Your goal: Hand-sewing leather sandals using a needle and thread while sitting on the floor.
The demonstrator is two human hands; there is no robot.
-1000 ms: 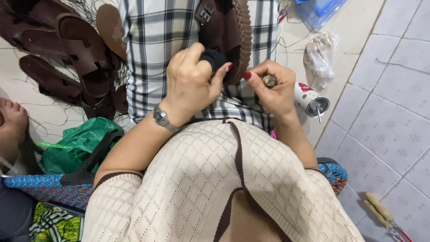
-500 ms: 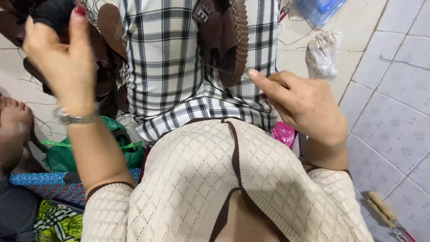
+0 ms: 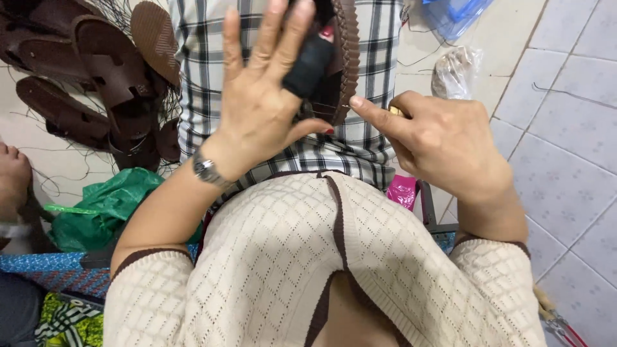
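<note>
1. the black-and-white checked cloth over the lap is the landmark; it fills the upper middle of the view, with the cream knitted top with brown trim just below it.
2. a pile of dark brown leather sandals lies left of the checked cloth, loose thin threads trailing around it.
3. a crumpled green plastic bag sits below and left of the checked cloth, beside a patterned blue fabric.
4. the left hand is raised over the checked cloth, fingers spread wide, a black sleeve on one finger, a silver wristwatch at the wrist; its thumb and palm rest against the brown sandal with a braided edge.
5. that braided sandal stands on edge over the middle of the checked cloth, between the two hands.
6. the right hand is at the right edge of the checked cloth, fingers curled shut around a small yellowish item, mostly hidden, forefinger stretched out to the sandal's braided rim.
7. a clear crumpled plastic bag lies right of the checked cloth on the pale tiled floor.
8. a small pink packet peeks out below the cloth's right corner.
</note>
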